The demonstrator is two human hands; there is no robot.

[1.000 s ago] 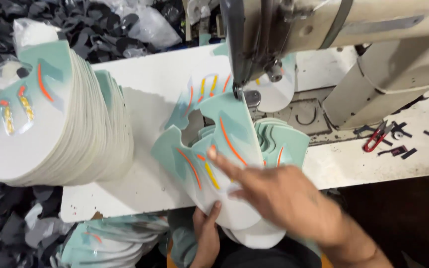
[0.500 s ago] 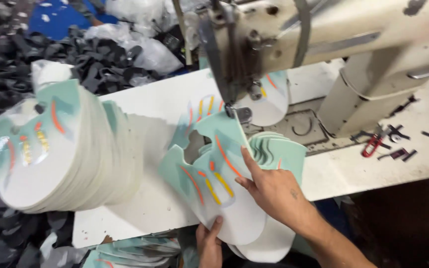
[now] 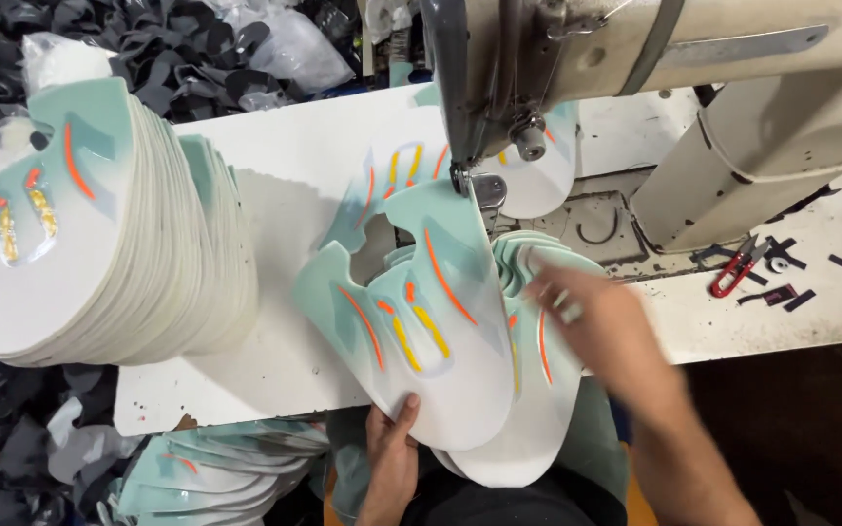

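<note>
A mint-and-white shoe upper piece (image 3: 431,312) with orange and yellow stripes lies on the white table (image 3: 275,351), its far tip under the presser foot of the sewing machine (image 3: 577,49). My left hand (image 3: 392,458) grips its near edge from below, thumb on top. My right hand (image 3: 606,331) is blurred, fingers apart, hovering over a small stack of similar pieces (image 3: 538,390) just right of it and holding nothing.
A tall fanned stack of the same pieces (image 3: 99,234) stands at left. More pieces (image 3: 216,472) lie below the table edge. Red thread snips (image 3: 733,268) and small dark scraps lie at right. Black scraps (image 3: 148,39) are piled behind.
My right hand has lifted off the top piece and moved right over the side stack. The view has shifted slightly; the left hand keeps its grip.
</note>
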